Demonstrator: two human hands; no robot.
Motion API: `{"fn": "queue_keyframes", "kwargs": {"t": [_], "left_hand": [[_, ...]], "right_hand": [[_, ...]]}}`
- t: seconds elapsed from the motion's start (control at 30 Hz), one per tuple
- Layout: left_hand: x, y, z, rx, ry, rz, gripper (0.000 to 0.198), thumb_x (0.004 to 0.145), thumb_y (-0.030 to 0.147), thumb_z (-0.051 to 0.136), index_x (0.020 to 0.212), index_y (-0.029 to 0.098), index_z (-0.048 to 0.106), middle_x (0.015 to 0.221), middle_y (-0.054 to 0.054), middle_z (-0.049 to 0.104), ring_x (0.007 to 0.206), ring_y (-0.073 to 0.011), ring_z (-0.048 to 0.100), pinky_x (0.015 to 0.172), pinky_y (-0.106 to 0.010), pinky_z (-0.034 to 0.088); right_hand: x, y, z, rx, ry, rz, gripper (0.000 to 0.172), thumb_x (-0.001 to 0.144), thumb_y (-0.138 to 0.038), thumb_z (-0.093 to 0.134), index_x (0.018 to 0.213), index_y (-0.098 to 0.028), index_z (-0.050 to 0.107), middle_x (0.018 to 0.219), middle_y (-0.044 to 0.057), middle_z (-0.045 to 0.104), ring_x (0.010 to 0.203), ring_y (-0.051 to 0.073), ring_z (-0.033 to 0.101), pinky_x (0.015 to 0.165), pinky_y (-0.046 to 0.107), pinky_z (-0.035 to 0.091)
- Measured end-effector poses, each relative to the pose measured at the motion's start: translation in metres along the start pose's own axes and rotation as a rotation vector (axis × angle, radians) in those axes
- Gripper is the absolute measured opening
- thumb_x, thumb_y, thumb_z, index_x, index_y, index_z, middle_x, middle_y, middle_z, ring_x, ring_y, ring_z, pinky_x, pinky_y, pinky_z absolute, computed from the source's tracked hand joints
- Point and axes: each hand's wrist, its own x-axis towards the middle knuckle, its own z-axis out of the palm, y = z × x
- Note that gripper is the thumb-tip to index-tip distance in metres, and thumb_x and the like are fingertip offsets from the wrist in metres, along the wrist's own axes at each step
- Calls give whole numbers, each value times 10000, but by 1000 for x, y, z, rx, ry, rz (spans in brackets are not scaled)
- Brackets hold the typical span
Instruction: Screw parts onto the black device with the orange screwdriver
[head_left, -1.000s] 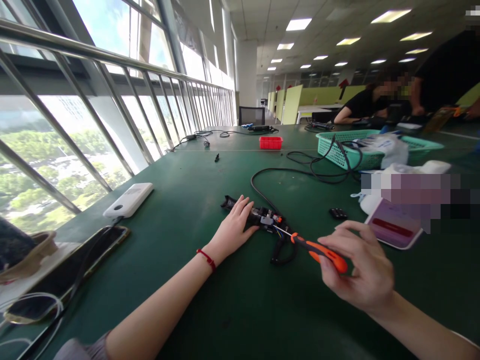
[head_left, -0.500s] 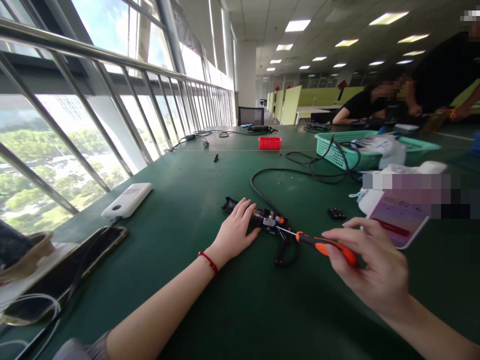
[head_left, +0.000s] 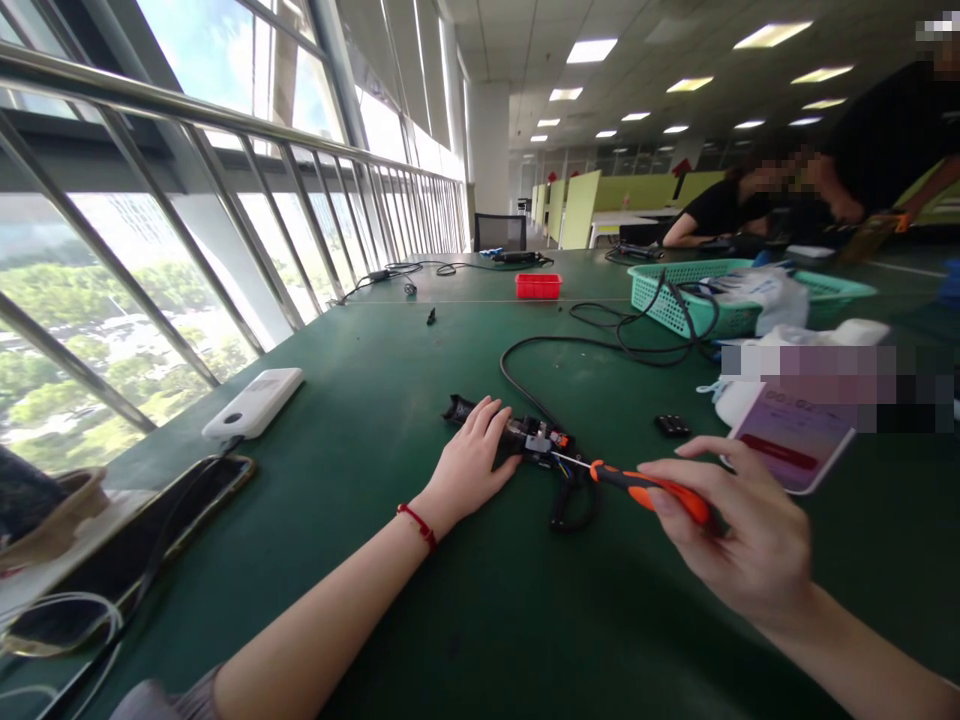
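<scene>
An opened black corded power tool (head_left: 538,440) lies on the green table, with wires and metal parts showing inside its housing. My left hand (head_left: 474,450) rests over its body, fingers on the far side and thumb on the near side, holding it down. Part of the tool is hidden beneath that hand. In my right hand (head_left: 750,530) is an orange-and-black screwdriver (head_left: 637,484), gripped by the handle between thumb and fingers. Its thin shaft points left, and the tip reaches the exposed inside of the tool near the wires.
A small black part (head_left: 672,426) and a propped phone (head_left: 791,437) are at the right. Beyond lie a black cable (head_left: 555,340), a green basket (head_left: 675,290) and a red tray (head_left: 538,287). A white power bank (head_left: 255,403) and another phone (head_left: 142,540) lie left. Two people are at far right.
The right hand and screwdriver have shifted very slightly left, while the tip stays at the same spot inside the tool. The left hand holds its place.
</scene>
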Motion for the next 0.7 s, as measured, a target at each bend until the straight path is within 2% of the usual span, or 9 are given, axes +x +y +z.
{"fn": "queue_keyframes", "kwargs": {"t": [0.13, 0.2, 0.27, 0.4, 0.47, 0.6, 0.7], "left_hand": [[0, 1, -1, -1, -6, -6, 505, 837, 337, 514, 1292, 160, 383, 1377, -135, 400, 1349, -265, 263, 1090, -438, 317], [0, 1, -2, 8, -16, -11, 508, 841, 341, 507, 1295, 152, 380, 1384, -139, 391, 1351, -267, 258, 1090, -437, 318], [0, 2, -3, 16, -25, -14, 514, 843, 343, 504, 1297, 138, 379, 1387, -147, 386, 1351, -269, 256, 1092, -434, 316], [0, 2, -2, 12, -14, -8, 510, 841, 343, 508, 1294, 146, 381, 1380, -144, 394, 1349, -267, 262, 1087, -434, 324], [0, 1, -1, 7, -5, -5, 507, 837, 338, 514, 1292, 159, 381, 1376, -137, 399, 1348, -264, 266, 1084, -434, 328], [-1, 0, -1, -1, 0, -2, 509, 835, 334, 514, 1295, 166, 375, 1381, -136, 392, 1350, -261, 262, 1083, -433, 330], [-1, 0, -1, -1, -1, -3, 510, 838, 333, 507, 1299, 164, 371, 1385, -138, 388, 1352, -263, 258, 1078, -437, 337]], "right_hand": [[-4, 4, 5, 48, 82, 5, 383, 769, -100, 542, 1138, -189, 493, 796, 25, 617, 693, 177, 599, 720, 414, 515], [-6, 5, 7, 79, 95, 15, 434, 746, -99, 541, 1166, -185, 471, 864, 45, 606, 770, 201, 603, 728, 431, 514], [-7, 5, 6, 93, 84, 17, 397, 739, -94, 553, 1123, -175, 491, 847, 43, 610, 746, 193, 603, 703, 416, 511], [-6, 2, 3, 73, -6, -8, 194, 773, -82, 553, 943, -176, 550, 685, -19, 620, 506, 105, 536, 716, 400, 493], [-7, 3, 4, 78, 17, 3, 229, 772, -85, 551, 978, -184, 548, 709, -13, 626, 540, 117, 558, 730, 406, 499], [-9, 5, 7, 151, 105, 36, 442, 703, -91, 590, 1119, -204, 494, 818, 16, 618, 729, 188, 618, 760, 453, 513], [-8, 2, 6, 115, 76, 10, 333, 728, -105, 595, 1039, -202, 530, 728, -12, 625, 611, 151, 600, 729, 425, 511]]}}
